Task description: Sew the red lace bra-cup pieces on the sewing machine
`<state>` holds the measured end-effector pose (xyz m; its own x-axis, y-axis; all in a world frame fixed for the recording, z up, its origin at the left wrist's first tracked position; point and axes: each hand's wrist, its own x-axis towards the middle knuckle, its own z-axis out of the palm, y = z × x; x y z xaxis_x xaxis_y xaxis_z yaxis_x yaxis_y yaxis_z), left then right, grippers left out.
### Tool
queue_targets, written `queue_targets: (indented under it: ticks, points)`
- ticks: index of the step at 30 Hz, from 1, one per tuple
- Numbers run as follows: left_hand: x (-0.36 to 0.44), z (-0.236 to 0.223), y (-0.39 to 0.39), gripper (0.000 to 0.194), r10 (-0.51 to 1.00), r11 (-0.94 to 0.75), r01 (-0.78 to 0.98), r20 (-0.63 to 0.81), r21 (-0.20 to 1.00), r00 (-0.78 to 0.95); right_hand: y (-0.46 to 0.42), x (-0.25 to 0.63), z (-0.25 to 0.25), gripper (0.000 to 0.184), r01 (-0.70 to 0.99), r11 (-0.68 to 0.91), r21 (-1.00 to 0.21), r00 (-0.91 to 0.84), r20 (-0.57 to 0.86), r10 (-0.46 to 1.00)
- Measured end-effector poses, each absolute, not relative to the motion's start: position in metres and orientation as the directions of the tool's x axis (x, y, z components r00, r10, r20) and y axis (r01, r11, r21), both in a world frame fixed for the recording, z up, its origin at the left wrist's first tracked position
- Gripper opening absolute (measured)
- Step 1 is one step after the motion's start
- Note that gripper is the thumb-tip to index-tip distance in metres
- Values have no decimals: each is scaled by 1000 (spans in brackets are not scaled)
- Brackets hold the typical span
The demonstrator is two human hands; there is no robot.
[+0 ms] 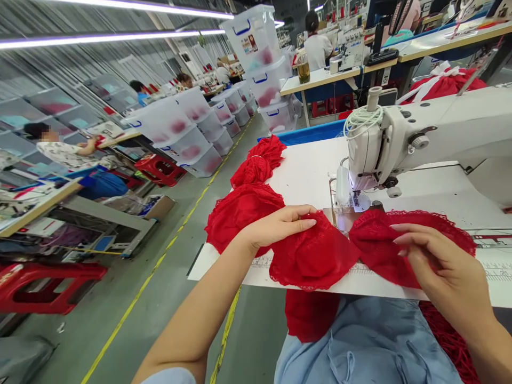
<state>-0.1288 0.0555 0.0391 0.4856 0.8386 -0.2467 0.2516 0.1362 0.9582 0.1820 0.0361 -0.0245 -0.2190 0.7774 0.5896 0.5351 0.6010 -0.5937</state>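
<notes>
Pinched the red, lace-edged fabric (312,256) on the white desk (306,162) with the left hand (280,224); curled the right hand (448,261) at its right portion, could not tell whether gripping. Read blue "JUKI" on the white background sewing machine (351,50), "21" on the printed ruler (496,274).

Bright ceiling tubes (112,39); edges stretched, perhaps blurred.
</notes>
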Motion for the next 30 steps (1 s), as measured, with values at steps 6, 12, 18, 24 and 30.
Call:
queue_targets:
  ticks: [6, 12, 18, 24, 30]
  points:
    - [-112, 54, 52, 22, 814, -87, 363, -144, 928, 563, 44, 150, -47, 26, 666, 627, -405, -356, 565, 744]
    - [-96, 64, 40, 17, 773, -339, 348, 48, 874, 632, 36, 153, -56, 36, 878, 428, -216, -281, 490, 825]
    - [-73, 66, 34, 16, 730, -431, 294, 138, 853, 669, 38, 183, -30, 32, 609, 356, -709, -139, 347, 928]
    - [-55, 73, 40, 25, 734, -408, 112, 253, 906, 631, 11, 185, 20, 33, -213, -51, -976, -78, -35, 996]
    - [-55, 71, 51, 41, 732, -339, 96, 198, 936, 652, 7, 181, 14, 27, -190, 40, -981, -172, 74, 982]
